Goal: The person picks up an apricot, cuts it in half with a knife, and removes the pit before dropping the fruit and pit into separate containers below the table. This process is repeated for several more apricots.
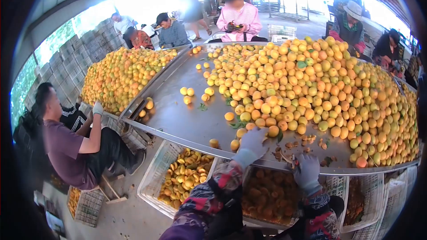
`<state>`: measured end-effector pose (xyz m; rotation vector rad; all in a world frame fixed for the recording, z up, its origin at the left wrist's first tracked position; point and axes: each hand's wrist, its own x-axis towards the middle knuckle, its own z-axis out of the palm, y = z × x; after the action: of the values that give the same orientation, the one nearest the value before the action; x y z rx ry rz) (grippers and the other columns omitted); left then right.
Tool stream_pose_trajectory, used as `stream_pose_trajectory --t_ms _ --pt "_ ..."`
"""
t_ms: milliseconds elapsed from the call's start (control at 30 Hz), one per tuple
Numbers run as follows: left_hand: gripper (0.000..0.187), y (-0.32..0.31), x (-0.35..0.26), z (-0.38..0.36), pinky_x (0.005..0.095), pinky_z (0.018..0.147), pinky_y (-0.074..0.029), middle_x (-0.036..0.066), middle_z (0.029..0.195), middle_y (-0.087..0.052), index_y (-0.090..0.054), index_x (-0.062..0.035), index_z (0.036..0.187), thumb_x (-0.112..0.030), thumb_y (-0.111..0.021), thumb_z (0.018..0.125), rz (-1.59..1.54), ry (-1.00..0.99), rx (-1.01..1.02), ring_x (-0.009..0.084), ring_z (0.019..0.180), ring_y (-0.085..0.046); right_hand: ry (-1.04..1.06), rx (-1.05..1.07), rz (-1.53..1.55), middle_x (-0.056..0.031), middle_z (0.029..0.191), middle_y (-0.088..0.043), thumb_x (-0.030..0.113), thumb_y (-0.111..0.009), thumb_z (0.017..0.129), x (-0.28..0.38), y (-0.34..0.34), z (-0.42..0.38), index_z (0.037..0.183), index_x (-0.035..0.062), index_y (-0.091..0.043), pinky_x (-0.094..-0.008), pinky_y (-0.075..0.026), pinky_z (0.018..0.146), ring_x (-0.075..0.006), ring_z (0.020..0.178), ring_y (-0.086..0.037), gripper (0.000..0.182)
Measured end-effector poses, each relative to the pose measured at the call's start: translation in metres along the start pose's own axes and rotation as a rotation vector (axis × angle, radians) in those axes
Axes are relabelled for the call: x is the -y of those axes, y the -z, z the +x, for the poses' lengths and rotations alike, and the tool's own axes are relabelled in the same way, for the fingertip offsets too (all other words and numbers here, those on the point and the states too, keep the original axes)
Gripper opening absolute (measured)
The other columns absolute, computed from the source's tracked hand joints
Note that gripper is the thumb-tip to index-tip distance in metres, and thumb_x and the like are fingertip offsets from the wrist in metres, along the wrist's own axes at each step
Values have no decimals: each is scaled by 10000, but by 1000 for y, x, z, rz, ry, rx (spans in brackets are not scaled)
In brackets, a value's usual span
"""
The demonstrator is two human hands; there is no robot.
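My left hand (252, 146), in a grey glove, reaches over the table's front edge to the near side of a big pile of apricots (307, 84). Its fingers curl on an apricot there, mostly covered by the glove. My right hand (307, 173), also gloved, is closed at the table's edge on a small tool with a reddish tip; its kind is hard to make out. Brown apricot stones and scraps (307, 140) lie on the metal just beyond it. Below my hands stands a crate of darker, shaded fruit pieces (269, 191).
The metal table (171, 89) has a raised rim. A white crate (153, 186) of halved apricots stands below left; another crate (376, 204) is at right. Someone in a purple shirt (64, 146) sits at left beside a second apricot heap (124, 75). Several people sit around the far side.
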<state>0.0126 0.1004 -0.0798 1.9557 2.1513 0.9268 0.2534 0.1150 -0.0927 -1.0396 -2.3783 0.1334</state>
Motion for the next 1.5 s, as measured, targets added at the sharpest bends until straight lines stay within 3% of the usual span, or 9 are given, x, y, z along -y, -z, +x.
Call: stream_pose_trajectory --t_ms 200,533,733,800,833,933,1033,1233,1500 --pt "403 -14 -13 8 428 799 -467 154 1053 -543 -564 -131 1088 -277 -679 730 280 96 229 348 1007 -533 -11 19 -61 -138 853 -593 145 -594 667 3 1 -3 938 70 -575 -438 -376 869 -339 806 -549 282" --pt "482 -26 -11 8 435 766 -485 172 1056 -528 -514 -98 1092 -247 -725 685 297 78 181 349 943 -569 -61 122 -121 -156 950 -605 172 -590 687 3 -3 -4 1002 34 -545 -445 -358 940 -335 917 -568 347" --pt "540 -37 -13 13 409 739 -482 166 980 -551 -502 -82 1139 -279 -743 698 -151 130 4 320 885 -585 -120 22 -82 -166 913 -586 115 -585 677 -5 -11 -8 987 28 -535 -444 -386 864 -347 902 -550 326" --pt "479 -53 -8 11 395 726 -479 159 970 -556 -528 -127 1123 -276 -734 717 -916 381 119 325 874 -585 -138 -38 -58 -167 897 -579 99 -583 673 -14 -15 -6 979 28 -531 -445 -387 847 -351 894 -545 319" --pt "479 -46 -13 9 395 726 -479 159 970 -556 -528 -127 1123 -276 -734 717 -918 390 115 325 874 -585 -176 -58 -69 -166 887 -574 94 -578 676 -17 -14 -5 973 33 -529 -447 -384 839 -351 891 -542 307" --pt "431 -29 -34 2 402 746 -478 155 971 -565 -550 -124 1103 -286 -712 738 -732 298 158 334 904 -580 -239 -24 -69 -173 879 -574 113 -589 678 -14 -7 0 962 37 -529 -444 -387 828 -351 886 -545 300" --pt "419 -41 -40 0 429 797 -474 165 1009 -566 -565 -121 1133 -324 -645 774 -59 4 274 337 967 -568 -255 49 -85 -169 849 -584 149 -615 679 -14 -7 3 955 43 -531 -443 -407 790 -355 839 -562 307" --pt "395 -38 -47 3 439 783 -484 171 983 -591 -574 -113 1094 -330 -637 770 49 -10 463 346 926 -593 -337 105 -16 -156 758 -583 185 -630 706 -16 -6 5 841 66 -523 -451 -429 696 -378 732 -573 210" --pt "321 -37 -48 -1 447 740 -499 179 936 -618 -581 -83 1036 -238 -617 757 62 -60 445 359 883 -613 -346 90 -23 -173 736 -578 202 -639 724 -16 -7 8 830 62 -529 -472 -439 636 -385 708 -576 208"
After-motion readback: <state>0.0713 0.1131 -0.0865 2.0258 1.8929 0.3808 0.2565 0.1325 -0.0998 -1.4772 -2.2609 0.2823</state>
